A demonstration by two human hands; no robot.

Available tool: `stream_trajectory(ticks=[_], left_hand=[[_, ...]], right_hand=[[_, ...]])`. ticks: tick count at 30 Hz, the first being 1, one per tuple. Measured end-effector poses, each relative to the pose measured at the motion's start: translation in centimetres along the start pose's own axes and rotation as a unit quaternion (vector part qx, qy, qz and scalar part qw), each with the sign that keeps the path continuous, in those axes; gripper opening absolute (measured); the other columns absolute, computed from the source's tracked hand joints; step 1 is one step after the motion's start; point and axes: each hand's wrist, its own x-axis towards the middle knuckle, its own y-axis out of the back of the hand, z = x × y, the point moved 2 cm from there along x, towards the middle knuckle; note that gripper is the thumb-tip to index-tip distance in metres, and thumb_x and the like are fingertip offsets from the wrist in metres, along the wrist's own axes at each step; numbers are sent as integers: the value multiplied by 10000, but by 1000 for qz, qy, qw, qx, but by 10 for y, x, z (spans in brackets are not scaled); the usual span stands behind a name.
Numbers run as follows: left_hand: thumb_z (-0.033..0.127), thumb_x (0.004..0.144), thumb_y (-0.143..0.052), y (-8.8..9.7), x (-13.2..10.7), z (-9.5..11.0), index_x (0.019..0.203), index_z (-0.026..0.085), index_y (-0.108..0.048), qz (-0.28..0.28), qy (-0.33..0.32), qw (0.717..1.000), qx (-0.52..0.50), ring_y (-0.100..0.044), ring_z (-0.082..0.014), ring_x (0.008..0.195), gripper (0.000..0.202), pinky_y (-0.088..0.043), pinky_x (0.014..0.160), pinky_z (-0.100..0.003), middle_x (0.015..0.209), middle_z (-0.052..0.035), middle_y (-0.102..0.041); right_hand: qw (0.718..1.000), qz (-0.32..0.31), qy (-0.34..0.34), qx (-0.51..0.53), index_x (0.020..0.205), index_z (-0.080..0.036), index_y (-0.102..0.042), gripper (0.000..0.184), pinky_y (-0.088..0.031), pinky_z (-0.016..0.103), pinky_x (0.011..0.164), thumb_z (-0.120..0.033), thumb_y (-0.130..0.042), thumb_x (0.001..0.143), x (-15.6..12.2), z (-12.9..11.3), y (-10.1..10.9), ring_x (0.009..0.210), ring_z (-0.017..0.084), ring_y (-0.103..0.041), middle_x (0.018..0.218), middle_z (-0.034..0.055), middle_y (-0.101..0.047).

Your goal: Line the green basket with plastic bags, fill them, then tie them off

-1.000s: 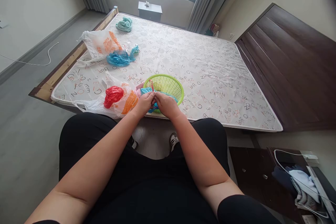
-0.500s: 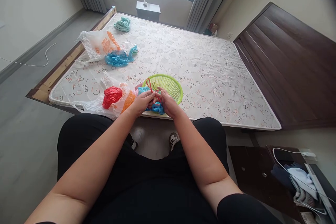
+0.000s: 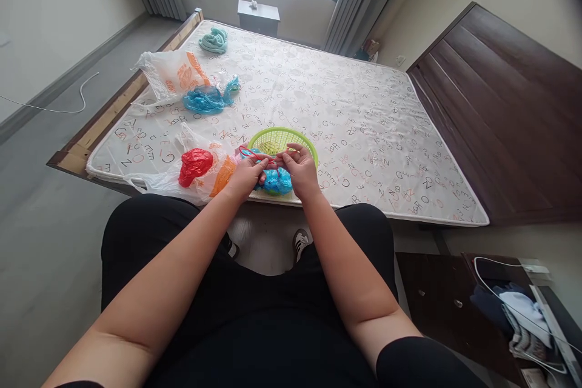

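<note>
My left hand [image 3: 247,174] and my right hand [image 3: 301,171] meet over the near edge of the mattress [image 3: 345,115]. Both pinch a thin red tie [image 3: 254,154] that stretches from my fingers toward the left. Between and under my hands sits a bunched blue plastic bag [image 3: 276,182]. Just behind it stands a green mesh basket [image 3: 284,139], partly hidden by my fingers. A crumpled red bag [image 3: 194,165] lies on a clear bag with orange print [image 3: 213,177] to the left of my left hand.
A white and orange bag [image 3: 175,74], another blue bag [image 3: 207,99] and a teal cloth [image 3: 214,40] lie further back on the left. The dark headboard [image 3: 504,109] runs along the right. A dark nightstand [image 3: 459,309] with cables and cloths stands at the lower right.
My hands have lifted and parted a little, drawing the red tie out to the left. The blue bag now shows as a rounded bundle between them.
</note>
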Motion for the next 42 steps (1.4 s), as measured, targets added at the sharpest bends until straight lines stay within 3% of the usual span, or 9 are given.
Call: stream_trajectory(ticks=[5,11,15,18,24,28,31,35,42], left_hand=[[292,817,-847,2,-2,2,1000,143,-676,18,19,998,-53,-654,-112,595,292,-436,500,-204,832,-41,-723],[350,783,-887,4,-3,3,897,135,-693,1,7,997,-72,-583,-89,597,310,-429,506,-194,739,-8,-654],[324,777,-895,5,-3,5,928,128,-701,-7,16,997,-81,-499,-52,525,315,-349,445,-175,748,-1,-650],[274,790,-889,4,-4,7,937,117,-699,-11,42,994,-101,-525,-48,529,287,-380,463,-171,781,-14,-671],[215,827,-859,7,-1,9,896,102,-700,-14,38,994,-105,-653,-84,676,207,-532,662,-193,795,-39,-700],[267,790,-892,10,3,4,873,113,-730,-3,24,999,-28,-711,-142,801,238,-572,783,-256,837,-65,-742],[332,775,-900,9,3,2,861,142,-776,-2,-19,997,73,-708,-175,839,243,-571,815,-288,867,-71,-766],[294,821,-832,5,-3,7,859,203,-830,-2,-118,969,218,-713,-227,928,99,-558,916,-337,926,-73,-794],[165,838,-686,2,-11,19,903,255,-849,-5,-220,908,356,-713,-248,1025,197,-529,1040,-384,1037,-57,-808]], right_hand=[[993,-107,-12,-53,967,-247,-615,349,-633,389,877,-494,-818,828,-8,-8,-11,865,190,-748,896,18,-760],[945,-221,-8,-242,906,-256,-688,43,-577,406,922,-298,-682,902,-13,-11,-10,931,202,-714,935,12,-751],[894,-266,39,-358,904,-257,-711,124,-535,397,924,-209,-598,925,-15,-11,-8,969,214,-693,1009,19,-760],[878,-285,54,-380,877,-240,-705,132,-510,362,894,-224,-590,940,-17,-14,-9,936,200,-684,994,24,-757],[887,-268,45,-374,976,-236,-730,151,-491,334,817,-245,-584,935,-21,-29,-6,807,170,-640,953,19,-736],[924,-177,52,-334,1105,-253,-713,249,-517,350,776,-248,-511,959,-18,-34,-1,698,154,-606,968,18,-726],[936,-102,78,-328,1113,-258,-711,253,-535,392,897,-256,-512,958,-13,-30,1,856,201,-662,1020,39,-734],[932,-99,76,-339,1130,-253,-712,262,-487,434,1066,-256,-550,926,-8,-19,2,1161,259,-641,1205,73,-729],[913,-132,19,-386,1112,-236,-701,259,-488,347,808,-317,-517,947,-6,-14,8,796,197,-606,840,6,-674]])
